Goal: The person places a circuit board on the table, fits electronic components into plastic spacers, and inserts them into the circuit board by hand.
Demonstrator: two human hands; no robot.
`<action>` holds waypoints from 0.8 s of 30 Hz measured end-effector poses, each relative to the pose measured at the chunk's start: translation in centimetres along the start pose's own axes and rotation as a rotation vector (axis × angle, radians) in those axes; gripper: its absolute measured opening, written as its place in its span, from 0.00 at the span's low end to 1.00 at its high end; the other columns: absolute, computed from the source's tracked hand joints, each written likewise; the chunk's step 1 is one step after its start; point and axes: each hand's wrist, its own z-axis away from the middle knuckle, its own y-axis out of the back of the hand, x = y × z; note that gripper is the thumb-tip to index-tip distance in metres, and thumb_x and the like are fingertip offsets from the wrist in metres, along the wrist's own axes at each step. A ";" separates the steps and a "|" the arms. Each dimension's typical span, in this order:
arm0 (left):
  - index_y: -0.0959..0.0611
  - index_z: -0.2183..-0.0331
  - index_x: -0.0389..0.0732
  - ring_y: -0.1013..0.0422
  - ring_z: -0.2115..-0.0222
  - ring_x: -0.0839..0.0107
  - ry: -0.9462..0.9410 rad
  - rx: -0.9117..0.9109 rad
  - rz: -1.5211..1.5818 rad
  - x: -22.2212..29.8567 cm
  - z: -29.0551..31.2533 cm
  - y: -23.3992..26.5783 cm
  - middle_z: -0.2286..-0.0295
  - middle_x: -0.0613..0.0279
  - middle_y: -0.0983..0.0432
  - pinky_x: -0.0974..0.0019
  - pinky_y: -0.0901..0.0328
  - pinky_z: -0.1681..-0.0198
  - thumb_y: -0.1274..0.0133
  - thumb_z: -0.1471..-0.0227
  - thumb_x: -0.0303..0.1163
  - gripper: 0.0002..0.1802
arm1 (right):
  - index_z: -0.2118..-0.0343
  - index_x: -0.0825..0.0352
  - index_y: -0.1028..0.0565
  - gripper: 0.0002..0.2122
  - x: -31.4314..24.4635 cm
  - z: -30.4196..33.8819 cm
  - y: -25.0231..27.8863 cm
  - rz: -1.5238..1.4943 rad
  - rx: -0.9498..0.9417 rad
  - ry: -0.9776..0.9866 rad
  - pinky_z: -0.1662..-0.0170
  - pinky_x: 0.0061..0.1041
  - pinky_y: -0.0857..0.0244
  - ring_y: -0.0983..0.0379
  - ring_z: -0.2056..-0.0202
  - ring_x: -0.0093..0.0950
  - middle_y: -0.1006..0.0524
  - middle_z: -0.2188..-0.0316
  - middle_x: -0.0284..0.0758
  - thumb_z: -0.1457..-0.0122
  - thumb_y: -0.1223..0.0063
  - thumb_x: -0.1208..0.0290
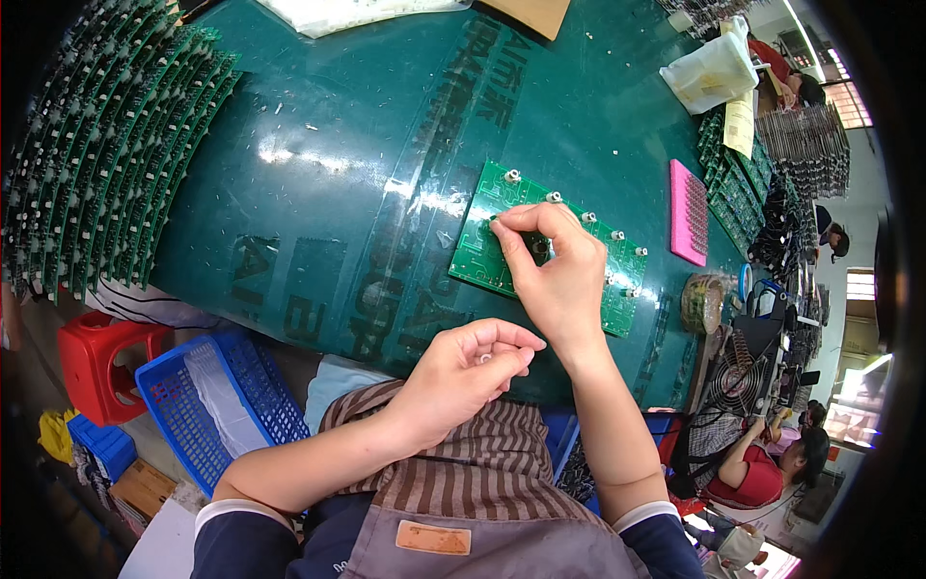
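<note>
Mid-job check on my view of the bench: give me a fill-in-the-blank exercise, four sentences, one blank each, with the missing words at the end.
1. The hand over the green circuit board is the person's ____ one.
2. The rectangular slab to the right of that board is coloured ____.
3. The plastic stool beside the blue mesh basket is coloured ____.
4. The person's apron is partly patterned with brown ____.

Missing words: right; pink; red; stripes.
</note>
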 end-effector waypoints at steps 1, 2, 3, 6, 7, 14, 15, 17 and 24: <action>0.22 0.62 0.36 0.39 0.79 0.87 -0.007 -0.001 0.004 0.1 0.0 0.0 0.76 0.73 0.31 0.80 0.43 0.76 0.51 0.45 0.28 0.09 | 0.77 0.68 0.26 0.04 0.1 0.1 -0.2 0.005 0.029 0.031 0.73 0.26 0.34 0.27 0.73 0.29 0.24 0.77 0.36 0.53 0.41 0.80; 0.22 0.62 0.36 0.39 0.79 0.87 -0.006 -0.001 0.004 0.2 0.1 0.2 0.76 0.73 0.31 0.80 0.43 0.76 0.51 0.45 0.28 0.09 | 0.77 0.68 0.26 0.04 0.2 0.1 -0.3 0.004 0.029 0.030 0.73 0.26 0.34 0.27 0.73 0.29 0.24 0.77 0.36 0.53 0.41 0.80; 0.22 0.62 0.36 0.40 0.79 0.88 -0.007 -0.005 0.001 0.4 0.0 0.3 0.76 0.73 0.31 0.81 0.44 0.77 0.51 0.46 0.28 0.09 | 0.77 0.68 0.27 0.04 0.3 0.1 -0.4 0.010 0.043 0.057 0.73 0.26 0.34 0.27 0.73 0.30 0.23 0.77 0.36 0.54 0.41 0.80; 0.21 0.64 0.36 0.41 0.78 0.90 -0.028 -0.001 -0.041 1.0 0.1 0.2 0.75 0.73 0.29 0.83 0.46 0.77 0.48 0.47 0.29 0.09 | 0.77 0.68 0.27 0.05 0.1 0.2 -0.5 -0.024 0.069 0.034 0.72 0.25 0.33 0.27 0.72 0.30 0.23 0.76 0.36 0.54 0.41 0.81; 0.20 0.65 0.36 0.41 0.77 0.92 -0.045 0.006 -0.079 1.1 0.1 0.1 0.74 0.73 0.27 0.83 0.46 0.77 0.46 0.49 0.29 0.09 | 0.77 0.68 0.27 0.05 0.0 0.3 -0.4 -0.062 0.080 -0.020 0.72 0.26 0.33 0.27 0.72 0.31 0.23 0.76 0.36 0.54 0.41 0.81; 0.16 0.74 0.42 0.36 0.81 0.73 -0.821 0.058 -1.163 2.7 -1.2 -0.1 0.78 0.66 0.24 0.71 0.41 0.77 0.38 0.64 0.25 0.08 | 0.77 0.69 0.27 0.05 0.9 -0.2 1.8 -0.059 -0.056 0.098 0.64 0.31 0.33 0.27 0.66 0.36 0.23 0.72 0.38 0.56 0.42 0.81; 0.16 0.74 0.43 0.35 0.78 0.67 -0.825 0.077 -1.300 2.9 -1.2 -0.5 0.75 0.64 0.23 0.68 0.39 0.74 0.37 0.67 0.25 0.10 | 0.76 0.68 0.26 0.05 1.4 -0.6 2.8 -0.109 -0.104 0.093 0.61 0.32 0.33 0.27 0.64 0.36 0.23 0.71 0.39 0.56 0.41 0.79; 0.17 0.72 0.41 0.34 0.76 0.68 -0.973 0.025 -1.486 3.2 -1.8 -0.8 0.69 0.63 0.22 0.68 0.37 0.73 0.35 0.68 0.27 0.13 | 0.75 0.68 0.25 0.05 2.9 -1.8 5.5 -0.020 -0.089 0.124 0.60 0.32 0.33 0.27 0.64 0.36 0.22 0.70 0.38 0.56 0.40 0.78; 0.18 0.67 0.37 0.36 0.77 0.69 -1.147 -0.126 -1.790 2.7 -6.3 -0.6 0.62 0.59 0.22 0.68 0.35 0.72 0.36 0.66 0.29 0.18 | 0.71 0.67 0.23 0.08 18.4 -7.1 23.2 0.681 0.182 -0.187 0.60 0.32 0.33 0.26 0.65 0.37 0.22 0.70 0.41 0.56 0.39 0.73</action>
